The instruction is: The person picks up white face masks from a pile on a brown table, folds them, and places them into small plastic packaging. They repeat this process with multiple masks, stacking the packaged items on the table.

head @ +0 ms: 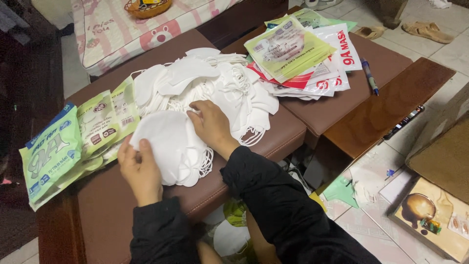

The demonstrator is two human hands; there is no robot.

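Observation:
A small stack of white face masks (168, 144) lies on a brown padded bench (112, 210) in front of me. My left hand (140, 168) grips the stack's left edge, thumb on top. My right hand (211, 124) rests fingers-down on the stack's upper right edge, next to a bigger loose heap of white masks (215, 83) behind it. Both arms wear black sleeves.
Green and blue mask packets (73, 142) lie at the left of the bench. More flat packets (298, 51) are piled at the back right, beside a blue pen (370, 76). A cardboard box (432, 217) and paper scraps sit on the tiled floor at right.

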